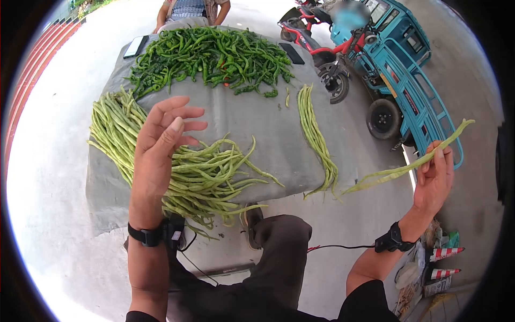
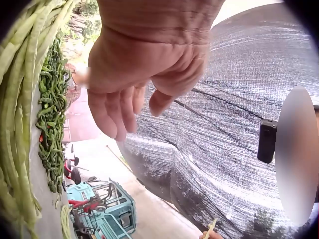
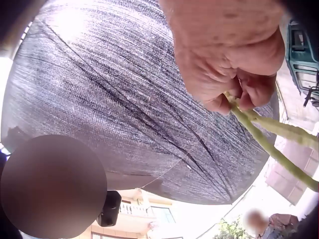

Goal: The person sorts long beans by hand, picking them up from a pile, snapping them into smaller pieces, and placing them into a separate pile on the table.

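Note:
My right hand pinches a couple of long beans off to the right of the table, between thumb and fingers. In the right wrist view, two pale green bean strands trail down from the fingertips. My left hand is raised over a big pile of long beans, its fingers loosely extended and nothing in its grasp. Seen from the left wrist, those fingers hang relaxed beside the pile. A smaller, narrow bunch of long beans lies on the table's right side, between the two hands.
Green chilli peppers cover the far part of the grey cloth-covered table. Phones lie at both far corners, one a black phone. A person is at the far side. A blue cargo tricycle stands to the right.

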`<state>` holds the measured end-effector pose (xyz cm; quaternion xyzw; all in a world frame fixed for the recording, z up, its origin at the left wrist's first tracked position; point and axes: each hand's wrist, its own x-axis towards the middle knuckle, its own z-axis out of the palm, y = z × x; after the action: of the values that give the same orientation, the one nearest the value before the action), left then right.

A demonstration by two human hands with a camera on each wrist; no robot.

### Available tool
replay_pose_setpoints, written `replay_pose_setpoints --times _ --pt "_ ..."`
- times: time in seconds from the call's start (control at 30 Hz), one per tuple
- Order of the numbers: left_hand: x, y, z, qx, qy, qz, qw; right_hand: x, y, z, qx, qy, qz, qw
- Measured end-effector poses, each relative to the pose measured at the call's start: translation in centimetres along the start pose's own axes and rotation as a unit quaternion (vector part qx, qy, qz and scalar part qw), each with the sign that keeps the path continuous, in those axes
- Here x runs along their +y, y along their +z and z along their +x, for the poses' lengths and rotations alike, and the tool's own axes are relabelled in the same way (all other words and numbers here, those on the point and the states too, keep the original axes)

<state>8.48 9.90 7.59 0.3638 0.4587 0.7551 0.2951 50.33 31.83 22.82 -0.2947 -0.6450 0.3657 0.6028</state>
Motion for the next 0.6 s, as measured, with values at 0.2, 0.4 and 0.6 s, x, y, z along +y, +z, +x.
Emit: replay_pose_setpoints --times 0.2,0.4,0.6 --pt "-0.4 -0.7 0.2 0.018 -0.021 -0.022 0.999 1.9 -3.5 2.4 -0.006 0.095 -0.125 0.988" --pt "-0.3 -0.7 0.1 0.024 -0.025 -0.022 0.999 17.5 0.9 6.8 -0.087 0.171 -0.252 0.948" --pt "-0.1 -1.1 0.3 0.022 -0.021 -0.025 0.999 28.0 9.3 9.2 -0.148 0.150 -0.327 0.921"
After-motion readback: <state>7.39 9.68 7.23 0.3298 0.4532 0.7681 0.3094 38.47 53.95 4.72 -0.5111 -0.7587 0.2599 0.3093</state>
